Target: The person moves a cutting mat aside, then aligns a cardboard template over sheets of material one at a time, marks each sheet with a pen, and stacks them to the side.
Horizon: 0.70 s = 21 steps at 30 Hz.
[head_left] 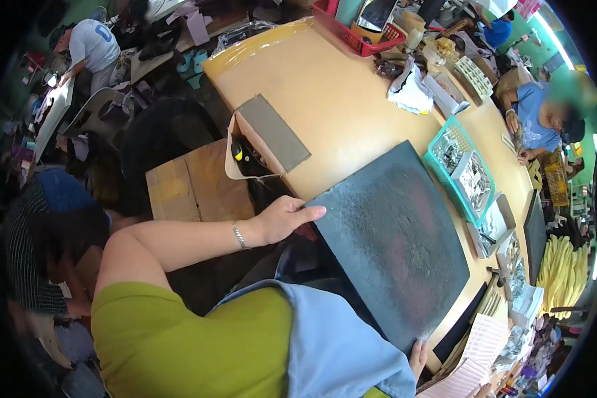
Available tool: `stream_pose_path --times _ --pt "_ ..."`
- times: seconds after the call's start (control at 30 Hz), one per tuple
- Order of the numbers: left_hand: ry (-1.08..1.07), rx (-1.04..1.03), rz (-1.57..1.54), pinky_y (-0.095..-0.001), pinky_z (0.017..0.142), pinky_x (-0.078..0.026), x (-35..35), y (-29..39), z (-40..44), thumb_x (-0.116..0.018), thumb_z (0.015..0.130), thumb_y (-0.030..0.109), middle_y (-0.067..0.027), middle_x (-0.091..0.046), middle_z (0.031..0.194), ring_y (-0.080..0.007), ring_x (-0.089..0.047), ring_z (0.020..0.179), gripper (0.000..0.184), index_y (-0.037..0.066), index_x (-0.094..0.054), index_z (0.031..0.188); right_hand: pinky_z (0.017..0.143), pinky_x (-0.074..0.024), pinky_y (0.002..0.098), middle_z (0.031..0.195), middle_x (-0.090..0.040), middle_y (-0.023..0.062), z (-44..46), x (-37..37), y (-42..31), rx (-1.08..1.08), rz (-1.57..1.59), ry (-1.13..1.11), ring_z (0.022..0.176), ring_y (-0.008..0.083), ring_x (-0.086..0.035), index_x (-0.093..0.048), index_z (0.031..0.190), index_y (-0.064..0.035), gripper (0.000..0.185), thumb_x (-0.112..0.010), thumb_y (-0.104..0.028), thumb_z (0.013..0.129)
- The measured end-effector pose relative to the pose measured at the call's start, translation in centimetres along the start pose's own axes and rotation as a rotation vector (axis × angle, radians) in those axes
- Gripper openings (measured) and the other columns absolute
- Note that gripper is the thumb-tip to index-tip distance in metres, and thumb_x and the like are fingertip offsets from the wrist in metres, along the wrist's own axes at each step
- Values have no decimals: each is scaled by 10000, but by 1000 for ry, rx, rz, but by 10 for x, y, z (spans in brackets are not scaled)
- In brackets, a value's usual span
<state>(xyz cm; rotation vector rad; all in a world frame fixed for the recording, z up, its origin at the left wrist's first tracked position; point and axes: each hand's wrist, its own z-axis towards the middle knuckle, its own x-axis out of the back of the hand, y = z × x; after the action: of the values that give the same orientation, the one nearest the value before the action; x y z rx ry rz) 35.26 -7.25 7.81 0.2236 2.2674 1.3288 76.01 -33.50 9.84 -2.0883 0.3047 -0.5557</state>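
A dark grey rectangular board (395, 239) with a rough, worn surface and reddish patches lies at the near side of the table, partly past its edge. My left hand (286, 220) grips its left corner, thumb on top and fingers out of sight underneath. At the opposite near corner, my right hand (418, 358) closes on the edge; only the thumb side of it shows, the rest being hidden by the board and my apron.
Beyond the board stands a teal basket (434, 154) of small metal parts. An open cardboard box (272, 136) hangs at the table edge. Pink striped sheets (474, 348) lie at right. Across the light wooden table (298, 79), a person in blue (537, 116) works; others sit at left.
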Motion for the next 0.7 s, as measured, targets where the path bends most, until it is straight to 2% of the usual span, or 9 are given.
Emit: stream_pose_path --times 0.07,0.1,0.2,0.23,0.33,0.43,0.53,0.7 --pt "63 5 83 -280 719 -546 10 20 -4 -570 959 366 -74 -690 932 -156 -668 812 393 -8 -659 1040 945 -413 309 1249 -540 93 0 4 -2 4 -50 -59 1028 176 -551 -431 1344 -23 514 -542 -367 978" --pt "96 4 101 -266 698 -536 16 30 -6 -582 947 390 -71 -691 892 -154 -672 776 410 -7 -665 1002 778 -479 288 1146 -575 51 1 -9 -17 66 -69 -49 897 134 -560 -486 1286 -49 460 -545 -380 973" --pt "226 -18 65 -247 654 -514 29 52 -11 -584 922 456 -78 -703 817 -169 -689 723 453 14 -681 947 607 -495 259 1102 -574 34 -2 -54 -72 -56 -21 -190 855 114 -553 -489 1283 -76 405 -515 -349 985" --pt "258 -5 106 -247 650 -513 45 55 -9 -580 920 463 -81 -705 813 -172 -690 718 457 18 -682 940 499 -477 235 1062 -573 17 0 -76 -84 -68 85 -227 822 95 -558 -488 1277 -95 364 -488 -321 993" --pt "357 -18 117 -251 638 -497 83 61 -5 -568 912 480 -91 -711 809 -170 -686 708 458 39 -688 888 553 -531 274 1123 -563 79 22 -108 -100 -92 89 -270 846 153 -600 -381 1345 -58 430 -504 -259 985" --pt "476 -26 143 -238 633 -481 118 76 -4 -564 903 481 -91 -715 808 -156 -671 683 446 54 -692 897 591 -559 282 1107 -571 79 51 -147 -115 -10 128 -447 858 151 -607 -401 1324 -57 396 -504 -236 986" --pt "591 -86 104 -266 661 -472 164 79 5 -588 870 513 -60 -690 775 -152 -647 677 455 67 -673 896 614 -565 290 1090 -569 25 65 -195 -135 -20 88 -529 840 96 -580 -446 1288 -81 339 -507 -240 994" --pt "805 -154 25 -271 671 -455 223 94 12 -614 841 542 -24 -637 745 -138 -614 671 431 114 -651 885 674 -582 309 1054 -553 30 88 -267 -159 13 92 -665 846 115 -602 -432 1272 -80 357 -546 -253 982"
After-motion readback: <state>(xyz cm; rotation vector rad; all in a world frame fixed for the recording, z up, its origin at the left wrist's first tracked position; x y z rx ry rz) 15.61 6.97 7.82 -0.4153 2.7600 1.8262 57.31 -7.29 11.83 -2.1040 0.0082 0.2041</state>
